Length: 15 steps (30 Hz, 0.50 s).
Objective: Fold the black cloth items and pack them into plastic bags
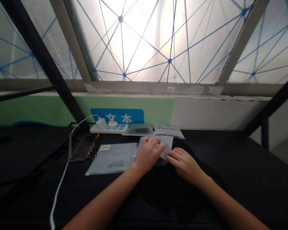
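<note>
From where I stand, a thin white cable (54,204) runs at the far left of the black tabletop, past a blurred flat dark item with a brownish edge (83,148), up to a white cube charger (101,123) in a long white power strip (110,128); a forearm snagging that cable could tug the charger loose. Next lies a large flat frosted plastic bag (124,153), close enough for the left forearm to drag it askew. The left hand (148,154) has its fingers bent over a small translucent plastic bag (168,141), though I can't tell whether they grip or merely press. The right hand (186,164) seems to pinch that small bag's right edge between its fingertips; if both pull unevenly, the thin film could tear or slip away. As for writing, the large bag carries a white label and dark print, both too small to read, and the blue wall sign (118,115) says 文本. Behind the small bag, a clear grey bag (138,129) shows no legible words, while the whitish printed pouch (169,131) beside it seems to read ROCKBROS, its first letter unclear
</note>
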{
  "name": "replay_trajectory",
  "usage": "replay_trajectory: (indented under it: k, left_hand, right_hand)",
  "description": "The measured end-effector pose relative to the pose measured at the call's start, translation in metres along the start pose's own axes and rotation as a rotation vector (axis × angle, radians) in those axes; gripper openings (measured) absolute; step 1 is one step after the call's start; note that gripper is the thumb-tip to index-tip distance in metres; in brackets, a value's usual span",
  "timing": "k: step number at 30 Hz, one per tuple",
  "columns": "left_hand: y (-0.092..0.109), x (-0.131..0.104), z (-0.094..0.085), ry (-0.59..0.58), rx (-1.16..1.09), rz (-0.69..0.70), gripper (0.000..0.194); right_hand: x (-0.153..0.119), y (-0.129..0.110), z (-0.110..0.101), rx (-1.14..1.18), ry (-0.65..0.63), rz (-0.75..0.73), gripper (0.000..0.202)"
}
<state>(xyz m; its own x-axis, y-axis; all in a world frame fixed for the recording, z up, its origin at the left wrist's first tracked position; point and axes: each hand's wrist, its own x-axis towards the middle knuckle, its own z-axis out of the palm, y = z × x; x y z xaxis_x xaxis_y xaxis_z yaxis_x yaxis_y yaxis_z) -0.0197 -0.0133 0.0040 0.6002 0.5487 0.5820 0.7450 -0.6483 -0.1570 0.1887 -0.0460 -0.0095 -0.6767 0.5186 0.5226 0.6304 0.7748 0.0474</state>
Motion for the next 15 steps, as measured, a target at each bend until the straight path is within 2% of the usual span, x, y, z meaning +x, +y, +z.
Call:
replay_trajectory:
  k: [1, 3, 5, 10, 13, 15]
  left_hand:
    - [-0.001, 0.002, 0.000, -0.034, -0.023, -0.014, 0.012]
    - [-0.006, 0.002, -0.003, -0.111, -0.097, -0.062, 0.036]
    - [-0.017, -0.006, -0.009, -0.179, -0.199, -0.118, 0.050]
    - [-0.046, -0.040, -0.028, -0.281, -0.500, -0.113, 0.058]
    - [-0.050, -0.054, -0.029, -0.239, -0.646, -0.179, 0.051]
    - [-0.047, -0.056, -0.023, -0.170, -0.715, -0.238, 0.036]
  right_hand:
    - [-0.003, 0.002, 0.000, -0.044, -0.034, 0.027, 0.033]
    - [-0.011, 0.007, -0.001, -0.123, -0.099, 0.114, 0.034]
    - [-0.018, 0.012, -0.004, -0.187, -0.138, 0.188, 0.034]
    - [-0.011, 0.005, -0.019, -0.201, -0.159, 0.290, 0.030]
    - [0.010, -0.004, -0.027, -0.096, -0.098, 0.300, 0.022]
    - [0.029, -0.007, -0.025, -0.052, -0.094, 0.239, 0.031]
